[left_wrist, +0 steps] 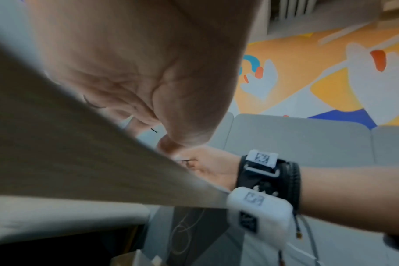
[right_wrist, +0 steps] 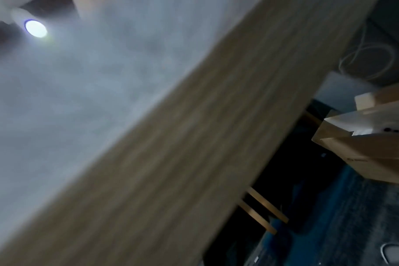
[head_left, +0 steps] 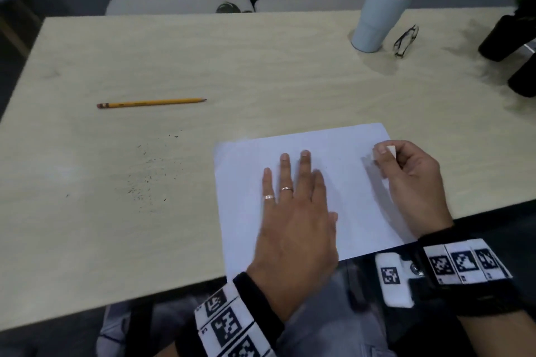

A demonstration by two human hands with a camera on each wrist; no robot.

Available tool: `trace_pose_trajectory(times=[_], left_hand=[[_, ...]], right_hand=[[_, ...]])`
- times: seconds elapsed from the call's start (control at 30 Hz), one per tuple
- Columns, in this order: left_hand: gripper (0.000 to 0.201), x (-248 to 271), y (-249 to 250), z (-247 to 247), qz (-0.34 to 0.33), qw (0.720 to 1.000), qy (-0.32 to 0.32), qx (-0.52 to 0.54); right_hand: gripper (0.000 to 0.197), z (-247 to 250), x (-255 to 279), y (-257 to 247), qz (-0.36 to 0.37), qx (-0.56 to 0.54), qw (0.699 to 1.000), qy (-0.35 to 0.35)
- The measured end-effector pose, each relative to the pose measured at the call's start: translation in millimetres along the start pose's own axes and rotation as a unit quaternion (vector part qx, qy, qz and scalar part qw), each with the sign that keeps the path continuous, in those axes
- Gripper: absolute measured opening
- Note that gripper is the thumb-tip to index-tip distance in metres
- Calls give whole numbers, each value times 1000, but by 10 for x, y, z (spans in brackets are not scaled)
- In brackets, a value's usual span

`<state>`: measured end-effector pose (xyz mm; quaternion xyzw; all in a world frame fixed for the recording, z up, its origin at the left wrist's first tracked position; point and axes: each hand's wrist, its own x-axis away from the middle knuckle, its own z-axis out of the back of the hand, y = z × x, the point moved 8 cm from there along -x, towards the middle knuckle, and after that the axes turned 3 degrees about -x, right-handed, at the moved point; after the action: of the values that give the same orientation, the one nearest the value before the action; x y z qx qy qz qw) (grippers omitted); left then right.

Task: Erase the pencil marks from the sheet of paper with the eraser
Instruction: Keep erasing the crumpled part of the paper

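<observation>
Paper lying at the near right of the table, near edge overhanging toward the lap, pinned flat by the left hand with fingers straight and spread; white eraser pinched in the curled fingers of the right hand at the sheet's far right edge, whether touching or just above it cannot tell. No marks plainly visible from the head view, so a faint line easily missed. Likely risks: creasing or tearing that unpinned far right corner under a hard stroke, or sliding the sheet off the near edge if the pinning palm lifts.
</observation>
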<state>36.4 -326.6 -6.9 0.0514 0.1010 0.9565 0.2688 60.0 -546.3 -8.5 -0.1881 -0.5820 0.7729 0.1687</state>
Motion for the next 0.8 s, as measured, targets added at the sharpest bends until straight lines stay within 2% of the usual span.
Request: trace_pose_trajectory(times=[0.07, 0.13, 0.23, 0.3, 0.4, 0.47, 0.5, 0.53, 0.6, 0.67, 0.7, 0.73, 0.8], left_hand=[[67, -51, 462, -59, -88, 995, -11, 42], [66, -114, 770, -160, -152, 987, -50, 31], [67, -192, 859, -296, -168, 980, -106, -31], [71, -223, 719, -293, -138, 982, -126, -21], [82, -255, 153, -211, -14, 987, -159, -21], [91, -274, -199, -106, 81, 976, -192, -58], [96, -294, -263, -65, 109, 970, -204, -76], [99, -330, -225, -50, 109, 967, -211, -90], [100, -415, 110, -94, 24, 970, -221, -103], [98, -423, 497, -232, -87, 960, -253, -85], [97, -433, 592, -294, -116, 954, -266, -74], [96, -466, 605, -324, -126, 951, -273, -69], [98, -579, 416, -289, -89, 956, -271, -72]], right_hand=[[12, 8, 14, 31, -8, -31, 999, 4], [13, 30, 36, 30, -25, -55, 998, 15], [13, 51, 55, -8, -15, -45, 999, 9], [12, 55, 37, -17, 2, -34, 999, 0], [12, 24, 11, -7, 20, 0, 1000, -13], [12, 15, -1, -1, 21, 3, 1000, -15], [13, 9, -9, 8, 21, 3, 1000, -16], [13, 1, -14, 8, 21, 3, 1000, -16], [14, 3, -27, 0, 27, 7, 1000, -12], [14, 12, -21, -3, 31, -5, 1000, -4], [14, 15, -9, -3, 28, -16, 999, -1], [15, 15, -1, -1, 25, -26, 999, 1], [15, 14, -8, -8, 30, -14, 999, 1]])
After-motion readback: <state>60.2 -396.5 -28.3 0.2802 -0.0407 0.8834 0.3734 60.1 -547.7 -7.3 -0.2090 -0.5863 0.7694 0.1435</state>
